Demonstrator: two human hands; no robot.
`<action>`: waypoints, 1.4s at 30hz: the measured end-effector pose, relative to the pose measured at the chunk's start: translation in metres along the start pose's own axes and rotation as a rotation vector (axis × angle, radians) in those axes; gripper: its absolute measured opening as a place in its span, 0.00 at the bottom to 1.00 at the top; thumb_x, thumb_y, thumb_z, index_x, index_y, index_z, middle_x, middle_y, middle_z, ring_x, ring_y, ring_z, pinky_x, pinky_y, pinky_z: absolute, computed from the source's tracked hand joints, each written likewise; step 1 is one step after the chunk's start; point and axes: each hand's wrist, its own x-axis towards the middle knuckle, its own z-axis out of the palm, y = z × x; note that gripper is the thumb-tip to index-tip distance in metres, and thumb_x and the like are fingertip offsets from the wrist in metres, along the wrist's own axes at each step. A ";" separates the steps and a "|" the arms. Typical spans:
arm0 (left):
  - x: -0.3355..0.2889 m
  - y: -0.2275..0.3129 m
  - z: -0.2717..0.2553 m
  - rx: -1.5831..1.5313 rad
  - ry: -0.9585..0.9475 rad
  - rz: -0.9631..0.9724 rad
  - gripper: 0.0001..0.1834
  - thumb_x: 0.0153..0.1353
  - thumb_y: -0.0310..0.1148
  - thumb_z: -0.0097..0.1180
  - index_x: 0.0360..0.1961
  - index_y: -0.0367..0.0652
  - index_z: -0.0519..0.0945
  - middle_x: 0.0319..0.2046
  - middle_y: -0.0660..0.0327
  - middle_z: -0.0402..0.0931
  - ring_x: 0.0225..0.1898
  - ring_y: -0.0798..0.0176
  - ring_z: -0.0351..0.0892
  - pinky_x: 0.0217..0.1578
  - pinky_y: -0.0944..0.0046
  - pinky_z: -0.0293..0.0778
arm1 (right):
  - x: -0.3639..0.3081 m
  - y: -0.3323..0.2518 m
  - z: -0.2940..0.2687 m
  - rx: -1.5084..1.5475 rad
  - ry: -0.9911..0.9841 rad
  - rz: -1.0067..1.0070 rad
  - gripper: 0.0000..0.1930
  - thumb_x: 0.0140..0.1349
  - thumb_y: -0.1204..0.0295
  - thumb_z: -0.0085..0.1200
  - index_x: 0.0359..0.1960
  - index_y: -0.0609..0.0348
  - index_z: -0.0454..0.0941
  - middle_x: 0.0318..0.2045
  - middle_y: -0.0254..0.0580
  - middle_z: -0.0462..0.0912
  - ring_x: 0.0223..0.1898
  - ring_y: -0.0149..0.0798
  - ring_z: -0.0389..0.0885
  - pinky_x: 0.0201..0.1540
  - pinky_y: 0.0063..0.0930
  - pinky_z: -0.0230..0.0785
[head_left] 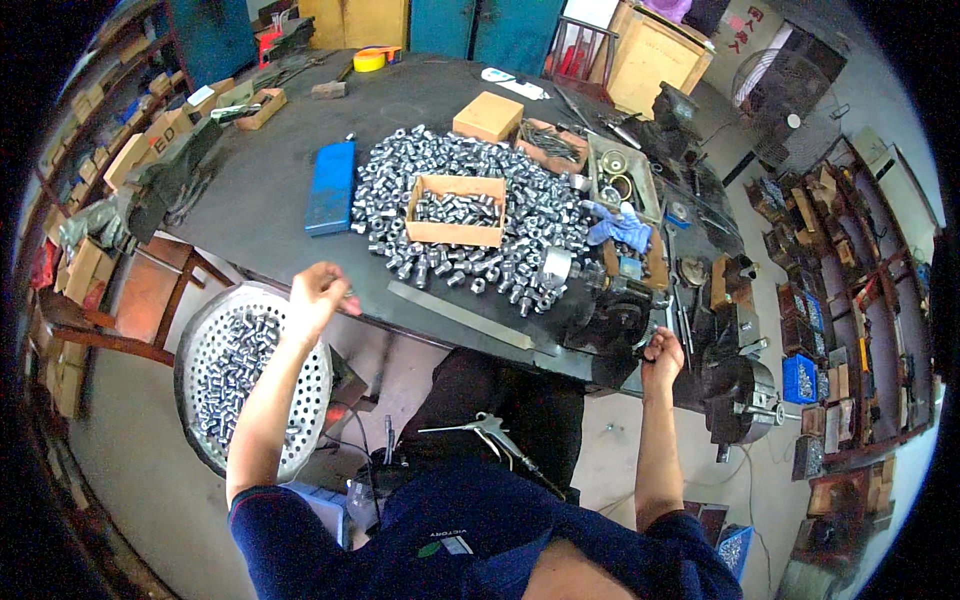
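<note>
My left hand (318, 292) is raised over the bench's front-left edge, fingers curled together; whatever they hold, if anything, does not show. Below it is a round perforated metal basin (184, 360) with many small metal fittings (235, 385) inside. My right hand (662, 358) is closed at the bench's front-right edge, beside a dark machine fixture (612, 322); a small shiny bit shows at its fingertips, too small to name. On the bench lies a large heap of metal fittings (545, 205), with an open cardboard box (455, 236) of them in its midst.
A blue case (331, 188) lies left of the heap. A flat metal strip (460, 314) runs along the front edge. An air blow gun (490, 428) rests on my lap. A dark chuck-like machine part (738, 398) stands at right. A wooden chair (140, 300) is at left.
</note>
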 end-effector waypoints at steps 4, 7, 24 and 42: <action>0.017 0.016 0.050 -0.058 -0.211 -0.032 0.07 0.53 0.24 0.48 0.27 0.30 0.67 0.21 0.54 0.72 0.22 0.61 0.77 0.22 0.69 0.72 | 0.005 0.000 -0.010 -0.023 -0.030 0.006 0.07 0.57 0.71 0.41 0.31 0.62 0.68 0.17 0.29 0.65 0.14 0.21 0.56 0.14 0.12 0.48; 0.027 0.019 0.084 -0.164 -0.350 -0.015 0.09 0.54 0.25 0.47 0.32 0.26 0.68 0.25 0.51 0.73 0.27 0.60 0.78 0.27 0.68 0.74 | 0.002 -0.003 -0.006 -0.027 -0.028 0.033 0.07 0.58 0.71 0.38 0.31 0.61 0.67 0.17 0.30 0.65 0.14 0.21 0.56 0.15 0.13 0.49; 0.058 0.031 0.186 -0.381 -0.596 0.059 0.09 0.51 0.21 0.51 0.35 0.29 0.74 0.26 0.55 0.76 0.26 0.65 0.76 0.31 0.70 0.73 | 0.001 -0.002 -0.009 -0.024 -0.013 0.018 0.08 0.58 0.70 0.38 0.31 0.60 0.68 0.17 0.28 0.65 0.15 0.20 0.56 0.15 0.11 0.47; 0.066 0.029 0.197 -0.332 -0.634 0.071 0.09 0.48 0.17 0.52 0.33 0.30 0.73 0.26 0.55 0.75 0.27 0.60 0.77 0.31 0.66 0.72 | -0.042 -0.068 0.025 -0.015 -0.122 -0.102 0.08 0.45 0.75 0.42 0.25 0.67 0.72 0.13 0.32 0.66 0.11 0.23 0.57 0.11 0.16 0.47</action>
